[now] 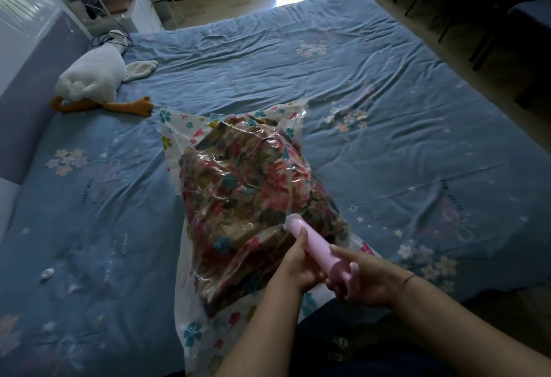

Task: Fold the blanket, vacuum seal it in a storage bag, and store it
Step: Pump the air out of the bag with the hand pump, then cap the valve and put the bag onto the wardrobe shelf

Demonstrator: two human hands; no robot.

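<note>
A clear storage bag (185, 135) with a flower-printed border lies on the blue bed sheet (372, 84). Inside it sits the folded floral blanket (247, 185), crumpled under the shiny plastic. A pink hand pump (313, 245) stands with its tip on the bag's near right part. My left hand (298, 263) grips the pump's barrel from the left. My right hand (363, 278) holds the pump's handle end, its index finger stretched along the barrel.
A white plush goose (92, 78) with orange feet lies at the bed's far left by the headboard. A small clear cap (47, 273) rests on the sheet at left. Dark chairs (483, 3) and floor lie beyond the bed's right edge.
</note>
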